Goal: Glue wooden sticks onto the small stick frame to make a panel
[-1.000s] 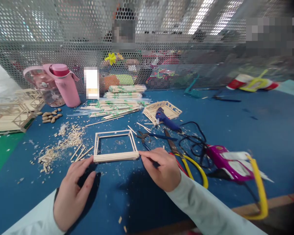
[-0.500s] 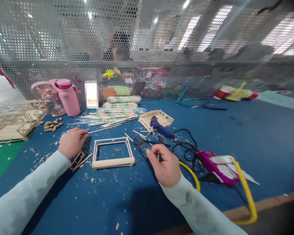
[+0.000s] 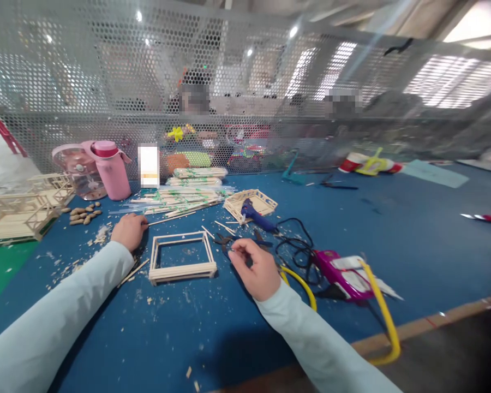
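Note:
My left hand (image 3: 130, 231) is closed, thumb and fingertips pinched on the near end of a thin wooden stick (image 3: 169, 219) that lies toward the bundles. To its right stands a small rectangular frame of glued wooden sticks (image 3: 183, 271) on the blue table. My right hand (image 3: 257, 268) hovers right of the frame, its fingers curled into a pinch; whatever may be between them is too small to make out. Just beyond these fingers lie dark-handled cutting pliers (image 3: 225, 240), partly hidden. A blue hot glue gun (image 3: 258, 217) rests against a hexagonal stick tray (image 3: 265, 203).
Bagged wooden sticks (image 3: 196, 191) lie at the back beside a pink bottle (image 3: 113, 177). Peanuts (image 3: 83, 214) and stick-built models (image 3: 18, 221) are at left. A purple tool (image 3: 339, 275), black cord (image 3: 300, 240) and yellow tube (image 3: 382, 305) lie right. Perforated metal screen (image 3: 118, 82) stands behind.
My view has turned slightly right, so the table things shift left in it. My left hand has come to the end of the stick; my right hand stays curled near the pliers.

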### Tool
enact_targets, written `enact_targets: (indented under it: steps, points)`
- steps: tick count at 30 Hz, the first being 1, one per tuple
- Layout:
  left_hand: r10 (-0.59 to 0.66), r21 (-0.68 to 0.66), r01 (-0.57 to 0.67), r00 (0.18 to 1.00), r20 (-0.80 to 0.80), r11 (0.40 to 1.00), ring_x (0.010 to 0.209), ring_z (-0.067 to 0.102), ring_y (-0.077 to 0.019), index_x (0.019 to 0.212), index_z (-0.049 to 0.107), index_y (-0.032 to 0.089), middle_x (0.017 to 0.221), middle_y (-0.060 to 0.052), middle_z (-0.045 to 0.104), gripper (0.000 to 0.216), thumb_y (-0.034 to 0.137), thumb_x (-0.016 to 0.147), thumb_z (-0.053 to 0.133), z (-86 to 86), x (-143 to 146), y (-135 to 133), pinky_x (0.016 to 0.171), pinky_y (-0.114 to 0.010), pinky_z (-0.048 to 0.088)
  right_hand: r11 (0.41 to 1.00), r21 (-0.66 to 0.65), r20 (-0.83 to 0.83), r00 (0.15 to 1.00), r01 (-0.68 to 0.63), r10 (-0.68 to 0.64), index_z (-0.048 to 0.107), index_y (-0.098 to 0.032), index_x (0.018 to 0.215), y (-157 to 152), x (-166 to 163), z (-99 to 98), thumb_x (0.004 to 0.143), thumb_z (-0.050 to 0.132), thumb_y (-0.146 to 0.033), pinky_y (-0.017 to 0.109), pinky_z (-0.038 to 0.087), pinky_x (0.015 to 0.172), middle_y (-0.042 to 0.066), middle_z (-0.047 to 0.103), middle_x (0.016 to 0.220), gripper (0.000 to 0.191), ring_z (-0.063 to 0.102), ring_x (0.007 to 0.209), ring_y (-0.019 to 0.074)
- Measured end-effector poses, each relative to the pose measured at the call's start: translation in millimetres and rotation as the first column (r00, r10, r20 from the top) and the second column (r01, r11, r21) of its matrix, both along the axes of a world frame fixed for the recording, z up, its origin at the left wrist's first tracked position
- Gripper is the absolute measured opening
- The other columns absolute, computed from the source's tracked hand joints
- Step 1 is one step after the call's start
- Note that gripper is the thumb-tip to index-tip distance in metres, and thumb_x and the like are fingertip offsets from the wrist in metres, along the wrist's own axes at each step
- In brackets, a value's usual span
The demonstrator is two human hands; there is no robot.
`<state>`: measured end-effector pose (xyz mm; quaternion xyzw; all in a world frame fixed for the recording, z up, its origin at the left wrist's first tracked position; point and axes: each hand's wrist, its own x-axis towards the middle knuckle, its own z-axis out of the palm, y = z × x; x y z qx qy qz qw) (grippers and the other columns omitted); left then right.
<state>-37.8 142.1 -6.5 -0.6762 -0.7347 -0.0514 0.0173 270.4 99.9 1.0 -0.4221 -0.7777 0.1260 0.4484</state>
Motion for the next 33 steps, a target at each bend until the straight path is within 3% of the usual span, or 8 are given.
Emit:
enact_targets:
  steps: [4, 8, 12, 16, 18, 23, 29, 33]
  points:
    - [0.002, 0.047, -0.002, 1.000, 0.004, 0.999, 0.095, 0.058, -0.0189, 0.113, 0.052, 0.017, 0.114, -0.007, 0.056, 0.032, 0.033, 0.085, 0.053, 6.9, 0, 1, 0.079, -0.040, 0.050, 1.000, 0.023, 0.028, 1.000, 0.001, -0.002, 0.054, -0.018, 0.083, 2, 2, -2.9, 0.080, 0.050, -0.021, 0.023, 0.047, 0.052, 0.000, 0.056, 0.064, 0.006, 0.054, 0.054, 0.0116]
    - [0.007, 0.185, -0.008, 1.000, 0.010, 0.983, 0.079, 0.062, -0.0225, 0.099, 0.057, 0.012, 0.083, -0.011, 0.063, 0.027, 0.024, 0.092, 0.034, 31.9, 8, -22, 0.068, -0.038, 0.049, 0.956, 0.294, 0.132, 0.990, 0.003, -0.044, 0.056, -0.018, 0.097, -1, -1, 16.3, 0.082, 0.049, -0.019, 0.034, 0.050, 0.075, 0.009, 0.063, 0.089, 0.017, 0.060, 0.084, 0.0200]
    - [-0.193, 0.290, 0.184, 0.981, 0.003, 0.939, 0.078, 0.061, -0.0201, 0.091, 0.057, 0.019, 0.083, -0.006, 0.065, 0.025, 0.026, 0.090, 0.033, 53.4, 34, -62, 0.070, -0.031, 0.045, 0.867, 0.481, 0.349, 0.936, -0.132, -0.051, 0.054, -0.020, 0.114, -1, -14, 39.8, 0.084, 0.049, -0.021, 0.049, 0.034, 0.096, 0.013, 0.058, 0.119, 0.031, 0.049, 0.115, 0.0283]
    - [-0.392, 0.401, 0.335, 0.917, 0.068, 0.853, 0.075, 0.061, -0.0164, 0.088, 0.060, 0.021, 0.081, -0.004, 0.067, 0.030, 0.027, 0.090, 0.031, 49.7, 54, -92, 0.068, -0.027, 0.046, 0.903, 0.334, 0.447, 0.889, -0.269, 0.099, 0.058, -0.017, 0.103, 7, -22, 33.8, 0.090, 0.042, -0.020, 0.036, 0.043, 0.084, 0.010, 0.068, 0.095, 0.022, 0.062, 0.089, 0.0200]
    - [-0.421, 0.492, 0.281, 0.885, 0.198, 0.824, 0.072, 0.062, -0.0151, 0.088, 0.061, 0.020, 0.080, -0.003, 0.067, 0.028, 0.027, 0.089, 0.034, 40.2, 51, -101, 0.066, -0.025, 0.047, 0.917, 0.237, 0.425, 0.883, -0.321, 0.199, 0.058, -0.015, 0.097, 11, -19, 24.1, 0.090, 0.039, -0.017, 0.028, 0.047, 0.072, 0.008, 0.068, 0.085, 0.020, 0.062, 0.078, 0.0164]
    - [-0.165, 0.414, -0.091, 0.824, 0.542, 0.906, 0.065, 0.063, -0.0149, 0.095, 0.061, 0.017, 0.075, -0.003, 0.068, 0.029, 0.034, 0.087, 0.039, 10.8, 30, -111, 0.061, -0.025, 0.049, 0.899, 0.061, 0.352, 0.852, -0.433, 0.387, 0.058, -0.014, 0.093, 18, -6, 10.8, 0.089, 0.038, -0.012, 0.025, 0.049, 0.067, 0.008, 0.064, 0.081, 0.021, 0.060, 0.075, 0.0152]
    - [-0.176, 0.305, -0.036, 0.749, 0.639, 0.952, 0.081, 0.065, -0.0181, 0.098, 0.064, 0.018, 0.091, -0.007, 0.071, 0.032, 0.039, 0.084, 0.045, -1.8, 30, -120, 0.072, -0.028, 0.051, 0.879, 0.067, 0.336, 0.840, -0.472, 0.425, 0.062, -0.018, 0.093, 24, -6, 7.4, 0.087, 0.043, -0.011, 0.028, 0.050, 0.070, 0.006, 0.068, 0.083, 0.021, 0.062, 0.077, 0.0159]
    - [-0.182, 0.301, -0.040, 0.718, 0.672, 0.953, 0.076, 0.066, -0.0162, 0.099, 0.065, 0.018, 0.092, -0.007, 0.071, 0.030, 0.037, 0.081, 0.051, -2.6, 36, -126, 0.068, -0.026, 0.052, 0.903, 0.016, 0.302, 0.863, -0.430, 0.406, 0.061, -0.015, 0.092, 21, -9, 6.5, 0.086, 0.044, -0.009, 0.025, 0.050, 0.068, 0.008, 0.066, 0.081, 0.019, 0.062, 0.075, 0.0141]
